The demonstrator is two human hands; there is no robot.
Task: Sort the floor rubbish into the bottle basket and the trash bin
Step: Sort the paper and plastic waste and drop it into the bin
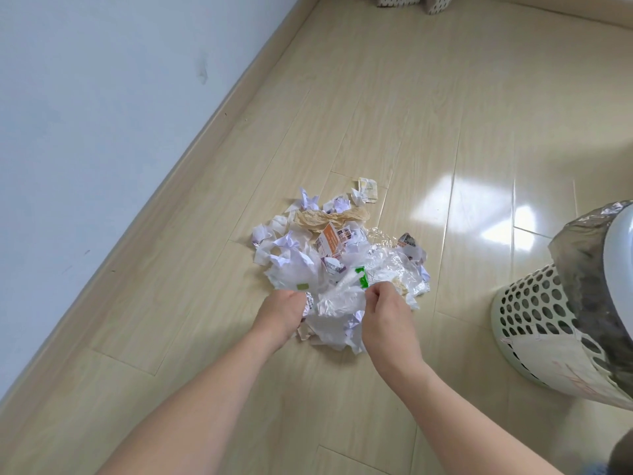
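Note:
A heap of rubbish (329,255) lies on the wooden floor: crumpled white paper, brown paper, an orange printed carton, clear plastic film and white plastic bags. My left hand (281,313) is at the heap's near left edge, fingers curled into the white bags and paper. My right hand (383,310) is at the near right, fingers curled on clear and white plastic beside a green scrap (361,275). At the right edge stands a white perforated basket (527,320). In front of it is a white trash bin (616,255) lined with a dark bag. No bottle shows in the heap.
A pale wall (102,114) with a beige skirting board runs diagonally along the left. Patterned boxes (411,0) stand at the top edge. Wooden floor (394,114) stretches beyond the heap. A dark clothed knee shows at the bottom right corner.

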